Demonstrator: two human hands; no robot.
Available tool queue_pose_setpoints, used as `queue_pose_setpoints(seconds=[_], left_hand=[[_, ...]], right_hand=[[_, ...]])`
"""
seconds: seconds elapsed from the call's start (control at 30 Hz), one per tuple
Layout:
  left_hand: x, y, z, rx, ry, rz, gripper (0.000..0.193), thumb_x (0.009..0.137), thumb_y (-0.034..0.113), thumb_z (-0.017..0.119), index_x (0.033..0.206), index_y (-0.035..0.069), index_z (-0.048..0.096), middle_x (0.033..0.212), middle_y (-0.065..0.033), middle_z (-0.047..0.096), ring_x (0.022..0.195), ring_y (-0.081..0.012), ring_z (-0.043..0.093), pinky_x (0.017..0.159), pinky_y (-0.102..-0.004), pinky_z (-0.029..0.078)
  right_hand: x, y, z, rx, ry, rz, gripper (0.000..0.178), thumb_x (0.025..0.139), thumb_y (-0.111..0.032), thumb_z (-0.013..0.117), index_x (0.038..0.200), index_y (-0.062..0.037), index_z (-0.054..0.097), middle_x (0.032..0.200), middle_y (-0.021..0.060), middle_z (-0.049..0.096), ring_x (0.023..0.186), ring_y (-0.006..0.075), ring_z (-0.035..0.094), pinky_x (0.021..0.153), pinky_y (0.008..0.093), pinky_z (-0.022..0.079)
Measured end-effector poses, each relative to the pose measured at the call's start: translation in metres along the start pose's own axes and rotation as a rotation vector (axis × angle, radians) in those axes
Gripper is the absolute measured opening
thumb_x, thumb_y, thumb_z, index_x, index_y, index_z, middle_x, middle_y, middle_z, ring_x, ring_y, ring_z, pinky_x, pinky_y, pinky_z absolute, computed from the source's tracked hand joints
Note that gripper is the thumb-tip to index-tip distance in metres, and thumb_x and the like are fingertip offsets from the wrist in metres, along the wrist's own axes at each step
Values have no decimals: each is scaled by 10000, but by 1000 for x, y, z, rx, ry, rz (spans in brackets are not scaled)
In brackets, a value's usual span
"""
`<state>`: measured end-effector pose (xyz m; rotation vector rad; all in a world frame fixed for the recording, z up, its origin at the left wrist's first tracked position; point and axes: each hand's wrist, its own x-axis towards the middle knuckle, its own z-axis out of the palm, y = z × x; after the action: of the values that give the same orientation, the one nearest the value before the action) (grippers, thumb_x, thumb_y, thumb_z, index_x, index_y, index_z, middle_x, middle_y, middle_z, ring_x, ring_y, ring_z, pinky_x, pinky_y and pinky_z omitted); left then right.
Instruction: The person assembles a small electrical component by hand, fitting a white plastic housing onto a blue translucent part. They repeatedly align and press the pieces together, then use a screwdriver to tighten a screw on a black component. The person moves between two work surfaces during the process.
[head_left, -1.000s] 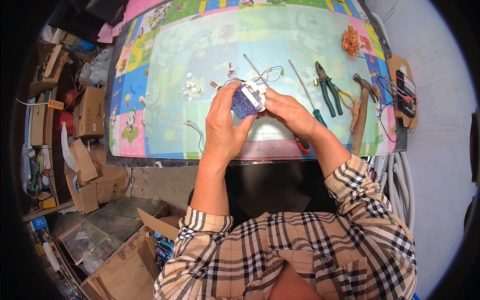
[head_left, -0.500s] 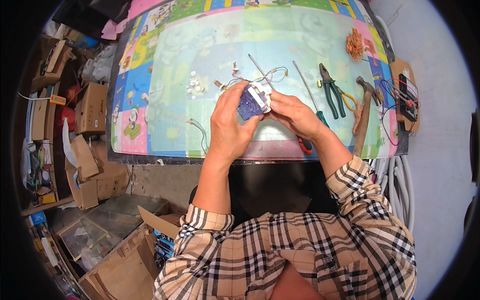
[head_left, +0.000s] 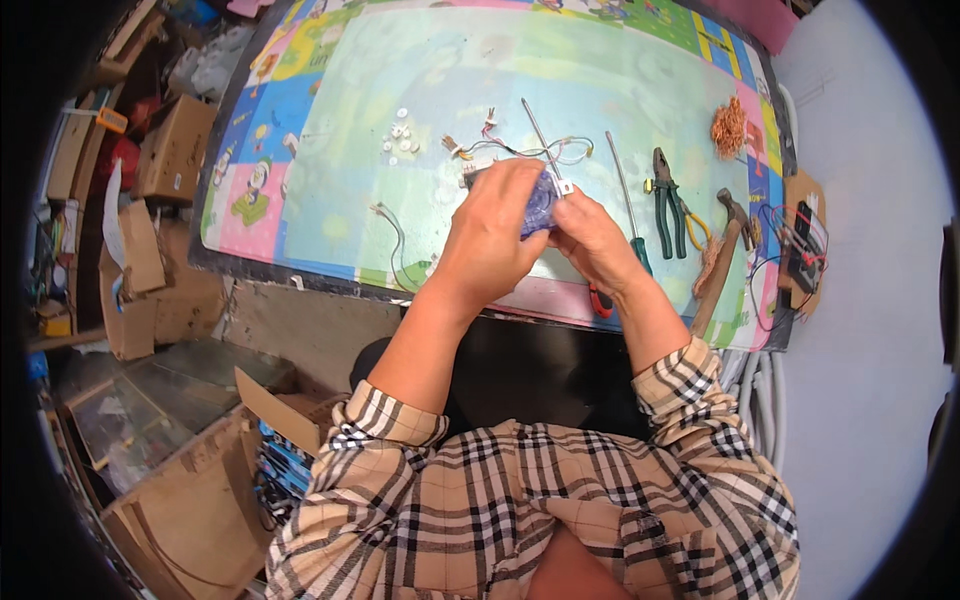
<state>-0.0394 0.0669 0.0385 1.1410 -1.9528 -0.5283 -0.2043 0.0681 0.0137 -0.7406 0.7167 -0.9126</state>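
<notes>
Between my two hands sits a small part with a translucent blue-purple body (head_left: 539,208) and a white tab (head_left: 566,188) at its upper right; its kind does not show. My left hand (head_left: 488,235) is closed over its left side, its fingers covering most of the top. From the right, my right hand (head_left: 597,240) pinches the part near the white tab. A white and dark piece (head_left: 478,170) shows just beyond my left fingers; whether it joins the held part is hidden. Thin wires with connectors (head_left: 490,140) lie just past my hands, beside a screwdriver (head_left: 538,130).
Small white round pieces (head_left: 402,134) lie at the left. To the right are a green-handled screwdriver (head_left: 625,185), pliers (head_left: 667,205), a hammer (head_left: 732,235), a copper wire bundle (head_left: 729,128) and a meter with leads (head_left: 806,245). A red-handled tool (head_left: 600,301) lies near the table edge.
The part has turned in my hands: its white frame faced up before, and now mostly the blue body and one white tab show. The whole view has also tilted and shifted.
</notes>
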Motion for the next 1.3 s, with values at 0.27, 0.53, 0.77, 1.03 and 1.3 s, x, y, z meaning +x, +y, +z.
queue_pose_setpoints(seconds=[0.27, 0.53, 0.77, 1.03, 1.3], left_hand=[[3, 18, 8, -146, 139, 17, 727, 672, 29, 752, 1332, -22, 449, 1272, -202, 542, 1195, -376, 526, 1000, -415, 448], [-2, 21, 3, -303, 54, -78, 819, 666, 137, 808, 1376, -5, 425, 1308, -211, 543, 1231, -348, 528, 1019, -405, 431], [-3, 25, 3, -350, 73, -40, 773, 673, 137, 817, 1348, -16, 473, 1259, -217, 580, 1176, -356, 564, 984, -406, 455], [-5, 23, 8, -321, 142, 13, 763, 657, 133, 836, 1324, -22, 498, 1229, -204, 608, 1114, -323, 619, 946, -389, 494], [-8, 34, 3, -358, 225, -40, 614, 655, 123, 845, 1204, -16, 608, 1135, -180, 664, 1033, -274, 663, 889, -354, 523]], right_hand=[[4, 0, -8, 270, -14, -74, 449, 959, -222, 597, 1326, -4, 459, 1223, 121, 580, 1097, 215, 591, 951, 362, 496], [2, 3, -36, 725, -397, -37, 511, 1000, -355, 479, 1389, -28, 427, 1370, 176, 506, 1216, 477, 500, 904, 506, 521], [2, 3, -33, 855, -344, -29, 525, 1001, -369, 472, 1384, -12, 431, 1368, 218, 487, 1125, 477, 553, 802, 482, 546], [3, 8, -41, 811, -429, -20, 525, 999, -369, 473, 1395, -28, 431, 1342, 225, 513, 1159, 491, 535, 886, 517, 517], [-2, 1, -35, 517, -381, -71, 629, 865, -277, 717, 1366, -20, 438, 1277, 214, 555, 1154, 436, 558, 941, 528, 507]])
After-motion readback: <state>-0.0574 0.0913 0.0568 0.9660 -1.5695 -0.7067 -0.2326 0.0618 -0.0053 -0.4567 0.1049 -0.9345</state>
